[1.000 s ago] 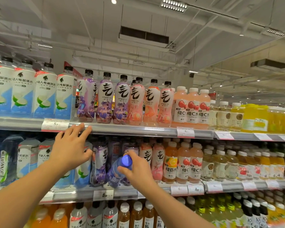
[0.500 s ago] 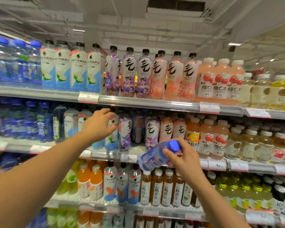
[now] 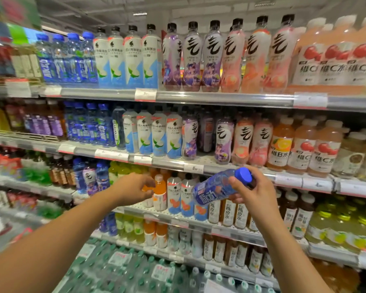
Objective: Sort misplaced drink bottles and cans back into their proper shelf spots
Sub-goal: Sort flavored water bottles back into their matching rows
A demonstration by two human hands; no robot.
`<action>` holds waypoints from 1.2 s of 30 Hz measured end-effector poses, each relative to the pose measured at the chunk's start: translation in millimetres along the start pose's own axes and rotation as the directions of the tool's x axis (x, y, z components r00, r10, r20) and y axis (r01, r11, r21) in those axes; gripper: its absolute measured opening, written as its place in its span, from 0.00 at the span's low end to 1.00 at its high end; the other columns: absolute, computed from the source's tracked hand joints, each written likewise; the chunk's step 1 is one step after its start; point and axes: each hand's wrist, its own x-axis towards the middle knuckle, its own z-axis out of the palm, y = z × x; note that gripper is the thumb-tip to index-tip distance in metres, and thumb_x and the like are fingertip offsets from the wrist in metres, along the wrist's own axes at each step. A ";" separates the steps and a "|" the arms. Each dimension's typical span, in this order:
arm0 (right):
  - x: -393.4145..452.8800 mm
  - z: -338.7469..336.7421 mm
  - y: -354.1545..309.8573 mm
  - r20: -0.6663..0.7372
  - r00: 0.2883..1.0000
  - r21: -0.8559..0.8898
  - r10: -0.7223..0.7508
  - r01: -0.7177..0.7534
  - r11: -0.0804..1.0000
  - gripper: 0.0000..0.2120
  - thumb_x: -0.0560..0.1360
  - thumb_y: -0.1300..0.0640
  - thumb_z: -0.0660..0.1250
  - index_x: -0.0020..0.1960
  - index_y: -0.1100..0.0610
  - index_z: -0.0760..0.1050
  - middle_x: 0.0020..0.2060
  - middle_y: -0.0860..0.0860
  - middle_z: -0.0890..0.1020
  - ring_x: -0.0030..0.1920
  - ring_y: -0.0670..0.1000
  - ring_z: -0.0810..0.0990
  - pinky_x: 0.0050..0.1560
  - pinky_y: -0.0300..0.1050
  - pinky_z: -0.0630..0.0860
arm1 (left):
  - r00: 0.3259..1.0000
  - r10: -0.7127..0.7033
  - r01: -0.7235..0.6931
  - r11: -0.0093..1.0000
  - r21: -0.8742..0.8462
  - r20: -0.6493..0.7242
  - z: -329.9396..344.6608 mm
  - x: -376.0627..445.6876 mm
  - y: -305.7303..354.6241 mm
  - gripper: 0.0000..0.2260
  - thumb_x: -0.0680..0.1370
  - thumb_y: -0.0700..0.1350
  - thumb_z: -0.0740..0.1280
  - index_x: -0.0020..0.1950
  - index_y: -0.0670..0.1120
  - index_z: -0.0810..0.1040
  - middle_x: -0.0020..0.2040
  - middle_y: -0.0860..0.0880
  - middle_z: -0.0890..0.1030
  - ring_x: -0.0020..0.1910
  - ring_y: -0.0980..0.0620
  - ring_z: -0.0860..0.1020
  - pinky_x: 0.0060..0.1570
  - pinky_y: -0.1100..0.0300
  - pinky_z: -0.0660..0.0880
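Observation:
My right hand grips a blue sports-drink bottle with a blue cap, tilted on its side in front of the shelves, cap toward the upper right. My left hand is held out at the third shelf, fingers loosely curled and holding nothing, just in front of an orange bottle. Matching blue bottles stand at the top shelf's left, on the second shelf and on the third shelf. A purple-label bottle stands among the blue ones on the third shelf.
Shelf rails with price tags run across the view. White-and-blue coconut bottles, purple and pink bottles and peach vitamin bottles fill the top shelf. Packs of green-capped water lie at floor level.
The view has swung down and left, showing more lower shelves. My left hand dropped from the second shelf to the third. My right hand drew the blue bottle out and to the right.

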 end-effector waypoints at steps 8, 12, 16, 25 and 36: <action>-19.6 14.3 12.7 0.054 0.998 0.026 0.029 -0.030 0.999 0.07 0.78 0.53 0.74 0.54 0.47 0.79 0.50 0.53 0.85 0.38 0.56 0.87 0.38 0.54 0.86 | 0.960 -0.021 0.044 0.996 -0.080 0.278 32.5 -40.5 -27.7 0.15 0.81 0.55 0.65 0.66 0.53 0.79 0.58 0.54 0.82 0.52 0.56 0.79 0.53 0.60 0.74; -21.4 21.5 12.7 0.048 0.998 0.014 0.038 -0.039 0.999 0.07 0.78 0.53 0.74 0.53 0.46 0.78 0.49 0.53 0.85 0.36 0.55 0.87 0.39 0.58 0.86 | 0.944 -0.068 0.109 0.988 -0.108 0.324 47.8 -46.0 -52.3 0.15 0.81 0.55 0.65 0.66 0.52 0.79 0.57 0.54 0.82 0.53 0.55 0.80 0.55 0.57 0.76; -16.4 35.8 11.4 0.041 0.998 -0.004 0.048 -0.048 0.999 0.07 0.78 0.52 0.74 0.54 0.48 0.78 0.48 0.53 0.85 0.35 0.55 0.87 0.37 0.51 0.84 | 0.933 -0.080 0.131 0.984 -0.124 0.352 63.8 -44.1 -83.4 0.16 0.80 0.56 0.65 0.65 0.53 0.80 0.57 0.54 0.83 0.53 0.55 0.80 0.57 0.54 0.78; 6.8 117.9 15.5 0.026 0.996 -0.012 0.088 -0.088 0.996 0.07 0.78 0.54 0.75 0.54 0.49 0.79 0.47 0.56 0.86 0.33 0.59 0.87 0.41 0.60 0.84 | 0.935 -0.107 0.155 0.981 -0.120 0.338 72.9 -4.4 -180.3 0.16 0.81 0.53 0.64 0.67 0.50 0.78 0.61 0.51 0.82 0.58 0.51 0.79 0.61 0.54 0.75; 39.6 249.9 23.3 0.041 0.991 -0.091 0.125 -0.121 0.988 0.07 0.77 0.57 0.75 0.52 0.50 0.80 0.42 0.49 0.85 0.37 0.55 0.87 0.41 0.55 0.85 | 0.933 -0.359 0.348 0.889 -0.296 0.021 76.6 72.5 -353.6 0.20 0.75 0.51 0.63 0.66 0.46 0.76 0.63 0.44 0.81 0.60 0.42 0.79 0.58 0.50 0.77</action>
